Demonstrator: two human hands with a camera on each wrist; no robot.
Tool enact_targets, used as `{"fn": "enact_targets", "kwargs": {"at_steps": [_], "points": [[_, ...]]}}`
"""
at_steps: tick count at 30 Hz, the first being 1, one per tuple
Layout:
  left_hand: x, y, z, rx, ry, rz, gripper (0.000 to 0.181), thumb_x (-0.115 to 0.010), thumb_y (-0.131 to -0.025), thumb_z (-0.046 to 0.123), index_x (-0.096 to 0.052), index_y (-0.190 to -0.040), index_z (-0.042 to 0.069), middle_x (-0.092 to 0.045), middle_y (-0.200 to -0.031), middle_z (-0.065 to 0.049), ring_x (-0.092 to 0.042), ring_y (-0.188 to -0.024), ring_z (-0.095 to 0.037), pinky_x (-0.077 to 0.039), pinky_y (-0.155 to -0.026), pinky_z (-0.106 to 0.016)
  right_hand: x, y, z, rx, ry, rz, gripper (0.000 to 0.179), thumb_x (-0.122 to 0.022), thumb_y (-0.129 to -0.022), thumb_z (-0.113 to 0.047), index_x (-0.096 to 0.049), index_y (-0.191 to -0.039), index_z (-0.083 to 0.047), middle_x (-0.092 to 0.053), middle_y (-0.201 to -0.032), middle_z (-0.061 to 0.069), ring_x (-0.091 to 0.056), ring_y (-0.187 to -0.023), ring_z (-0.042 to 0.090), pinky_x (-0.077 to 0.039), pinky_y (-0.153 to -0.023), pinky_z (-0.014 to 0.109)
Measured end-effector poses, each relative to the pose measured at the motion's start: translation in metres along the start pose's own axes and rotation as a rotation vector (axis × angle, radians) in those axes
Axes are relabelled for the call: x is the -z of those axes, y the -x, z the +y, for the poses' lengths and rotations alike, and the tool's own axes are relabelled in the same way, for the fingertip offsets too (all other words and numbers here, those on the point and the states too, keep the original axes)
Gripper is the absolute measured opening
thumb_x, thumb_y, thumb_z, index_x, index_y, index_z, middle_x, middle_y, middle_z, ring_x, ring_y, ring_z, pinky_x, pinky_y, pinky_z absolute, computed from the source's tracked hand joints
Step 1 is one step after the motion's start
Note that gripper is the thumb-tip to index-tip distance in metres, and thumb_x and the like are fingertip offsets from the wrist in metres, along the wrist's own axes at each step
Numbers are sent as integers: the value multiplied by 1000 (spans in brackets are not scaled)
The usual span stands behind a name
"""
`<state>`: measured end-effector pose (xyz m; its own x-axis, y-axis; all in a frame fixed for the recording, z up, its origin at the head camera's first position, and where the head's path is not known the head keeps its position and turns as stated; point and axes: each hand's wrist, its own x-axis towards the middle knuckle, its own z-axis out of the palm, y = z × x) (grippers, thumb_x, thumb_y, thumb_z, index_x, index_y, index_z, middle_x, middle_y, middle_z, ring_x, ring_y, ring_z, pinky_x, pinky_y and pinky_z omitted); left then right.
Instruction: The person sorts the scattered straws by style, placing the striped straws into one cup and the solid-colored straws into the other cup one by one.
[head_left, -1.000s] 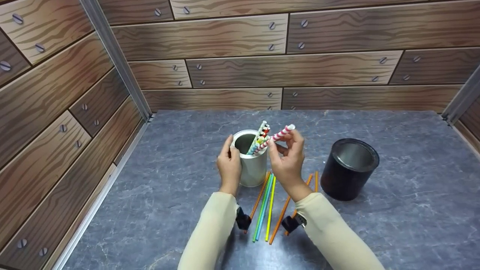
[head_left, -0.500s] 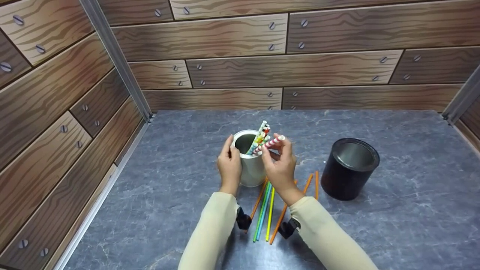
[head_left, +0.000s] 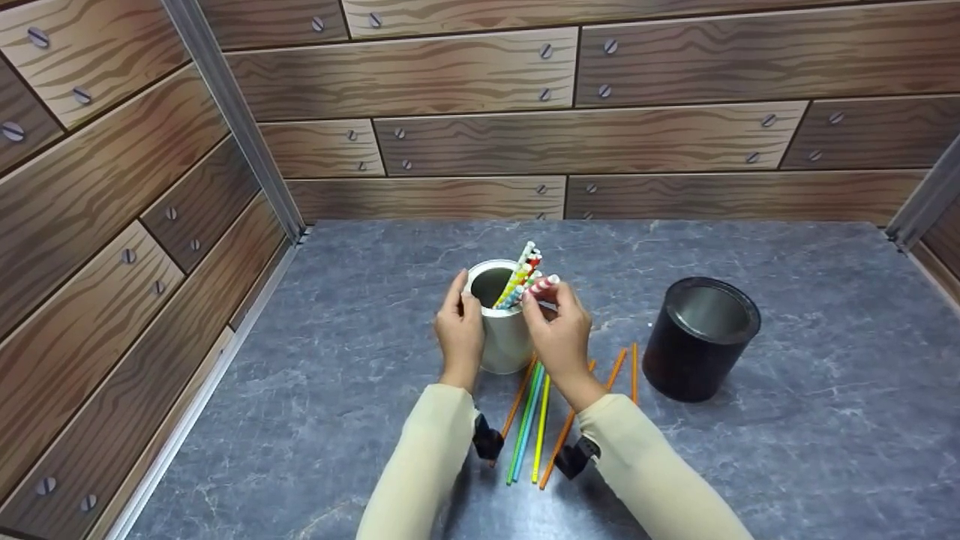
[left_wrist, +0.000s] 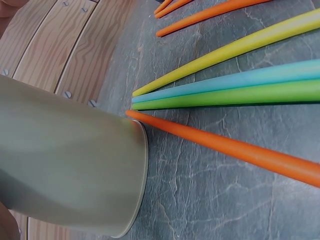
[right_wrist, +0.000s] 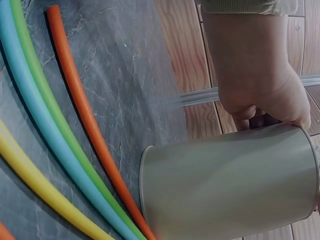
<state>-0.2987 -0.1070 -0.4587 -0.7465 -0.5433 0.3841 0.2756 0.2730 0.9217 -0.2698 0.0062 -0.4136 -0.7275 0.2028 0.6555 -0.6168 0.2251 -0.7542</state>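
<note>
In the head view my left hand point(head_left: 459, 330) holds the left side of a pale grey-green can point(head_left: 506, 349), thumb at the rim. The can stands upright. Several patterned paper straws point(head_left: 517, 279) lean toward its right rim, their upper ends sticking out. A red-and-white striped straw point(head_left: 546, 284) slants over that rim, and my right hand point(head_left: 561, 334) pinches it between thumb and fingers. Its lower end is hidden in the can. In the right wrist view, the left hand point(right_wrist: 265, 85) rests against the can point(right_wrist: 230, 185); the left wrist view shows mostly the can wall point(left_wrist: 75, 155).
Plain straws lie in front of the can: orange point(left_wrist: 225, 145), green point(left_wrist: 240, 97), blue point(left_wrist: 250, 80) and yellow point(left_wrist: 230, 50), with several more orange ones point(head_left: 616, 369) under and beside the right forearm. To the right stands a black can point(head_left: 701, 337). Wood-patterned walls point(head_left: 465, 142) bound the table.
My right hand has moved left and slightly down, lowering the red-and-white straw deeper into the can. My left hand and the can have stayed in place.
</note>
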Motion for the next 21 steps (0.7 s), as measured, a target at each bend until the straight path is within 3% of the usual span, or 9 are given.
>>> {"fn": "enact_targets", "kwargs": {"at_steps": [7,13,16,21], "points": [[-1,0,-1,3,5,-6,37,-47,-89,7,-60,-123,5,-63,-119,-10,-52,-76,-14,-45,-72,-27,7,0,-12,5,6,-24,13,-62,-77,12,-59,-90,14,-61,-84,24,-63,-80,35,-54,-66,38],[0,0,0,5,-2,-7,37,-47,-89,8,-60,-123,5,-62,-121,-9,-56,-87,-15,-47,-78,-29,9,2,-9,10,-6,-26,13,-62,-78,11,-60,-91,14,-61,-85,25,-62,-80,35,-53,-68,40],[0,-1,0,7,-2,-8,37,-47,-88,7,-60,-123,5,-62,-120,-10,-55,-83,-16,-46,-75,-29,10,3,-7,6,-6,-38,13,-61,-79,11,-60,-91,14,-61,-85,25,-61,-81,34,-54,-68,37],[1,-2,-1,3,-24,-8,38,-47,-87,7,-60,-123,6,-62,-120,-9,-53,-78,-16,-45,-73,-28,14,4,-2,-40,-6,-43,12,-61,-80,9,-60,-92,13,-61,-86,22,-61,-82,29,-52,-68,20]]}}
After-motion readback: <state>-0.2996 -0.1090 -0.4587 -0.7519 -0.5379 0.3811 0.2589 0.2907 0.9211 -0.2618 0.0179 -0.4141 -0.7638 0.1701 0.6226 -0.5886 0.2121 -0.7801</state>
